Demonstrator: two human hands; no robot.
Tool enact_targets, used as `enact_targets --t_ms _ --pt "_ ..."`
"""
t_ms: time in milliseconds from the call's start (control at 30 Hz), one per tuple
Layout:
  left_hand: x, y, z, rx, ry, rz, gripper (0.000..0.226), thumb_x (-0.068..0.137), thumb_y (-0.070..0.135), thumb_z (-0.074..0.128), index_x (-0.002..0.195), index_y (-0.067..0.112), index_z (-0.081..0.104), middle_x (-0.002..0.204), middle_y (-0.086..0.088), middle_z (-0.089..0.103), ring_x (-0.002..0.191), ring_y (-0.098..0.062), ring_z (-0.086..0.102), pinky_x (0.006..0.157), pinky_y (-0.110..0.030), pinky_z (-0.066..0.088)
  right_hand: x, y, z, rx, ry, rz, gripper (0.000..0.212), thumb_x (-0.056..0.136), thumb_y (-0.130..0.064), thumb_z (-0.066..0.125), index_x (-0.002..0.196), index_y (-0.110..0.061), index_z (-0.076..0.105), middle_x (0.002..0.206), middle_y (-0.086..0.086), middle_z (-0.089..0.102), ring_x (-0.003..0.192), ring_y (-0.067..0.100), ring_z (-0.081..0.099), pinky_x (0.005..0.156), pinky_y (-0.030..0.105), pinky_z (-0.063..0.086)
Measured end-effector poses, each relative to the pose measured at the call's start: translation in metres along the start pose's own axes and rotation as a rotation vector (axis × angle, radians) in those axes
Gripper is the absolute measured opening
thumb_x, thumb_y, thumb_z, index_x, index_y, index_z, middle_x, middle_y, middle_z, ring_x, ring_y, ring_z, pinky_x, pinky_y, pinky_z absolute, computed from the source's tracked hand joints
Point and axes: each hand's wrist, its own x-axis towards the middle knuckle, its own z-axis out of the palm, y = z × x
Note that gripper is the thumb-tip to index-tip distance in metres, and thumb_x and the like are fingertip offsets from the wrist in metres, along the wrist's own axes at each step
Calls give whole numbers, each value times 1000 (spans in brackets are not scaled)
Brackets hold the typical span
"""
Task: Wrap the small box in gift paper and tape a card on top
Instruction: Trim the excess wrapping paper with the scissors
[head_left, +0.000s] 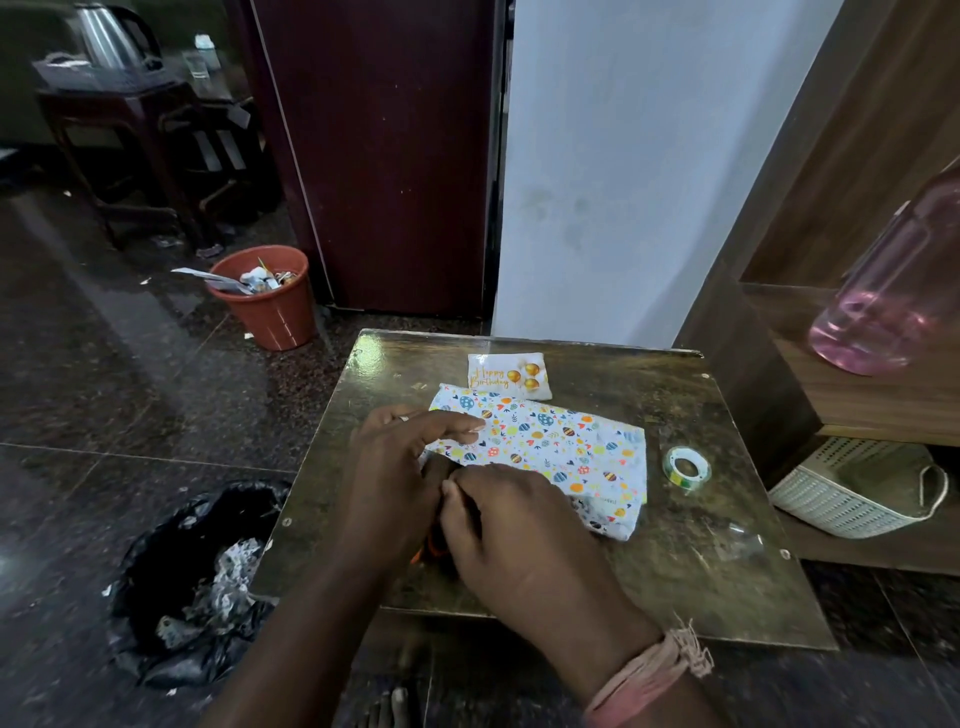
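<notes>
I'm mid-wrap: gift paper (550, 447) lies over the box at counter (727, 571) centre. Left hand (400, 467) presses paper w/ straight fingers, right hand (514, 525) pinches its near edge. Next I'd guess: fold tight, then tape roll (687, 467); card (511, 375) waits behind

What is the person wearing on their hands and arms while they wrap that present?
Both forearms are bare, with no sleeves in view. The right hand has a band of frayed pinkish thread wound several times round its wrist. The left hand seems to carry a thin ring on one finger. No gloves or watch show.
</notes>
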Motion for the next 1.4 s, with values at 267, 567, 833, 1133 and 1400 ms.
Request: enact_targets --t_ms 267,567,833,1133,1400 --pt "1 14 -8 -251 -42 -41 72 71 -23 47 105 34 76 109 20 75 99 -1 67 85 -24 52 -9 -11 8 -83 -123 85 21 96 -46 54 107 -28 55 105 2 66 98 29 64 75 38 47" --pt "6 3 -7 -388 115 -525 43 81 62 73 105 27 75 102 10 77 99 -7 71 89 -36 55 -8 -22 10 -89 -174 179 18 95 -30 57 109 -19 54 125 5 48 111 30 58 88 41 48" --pt "12 -6 -16 -427 167 -634 24 93 41 72 107 21 71 80 2 63 54 -2 52 53 -24 42 -4 -8 1 322 -194 486 6 85 -26 63 87 -21 61 82 5 71 78 24 71 69 39 57" --pt "18 -6 -22 -751 228 -841 29 99 47 57 96 19 68 88 -2 65 72 -17 58 66 -33 46 0 -13 -23 989 -312 490 11 94 7 55 89 -3 58 73 21 68 53 23 66 54 35 60" --pt "8 11 -4 -818 240 -939 16 100 30 52 92 18 59 66 5 58 56 -13 57 54 -28 49 12 35 -81 1152 424 251 4 98 -4 58 95 -4 60 83 19 75 69 27 69 62 34 55"
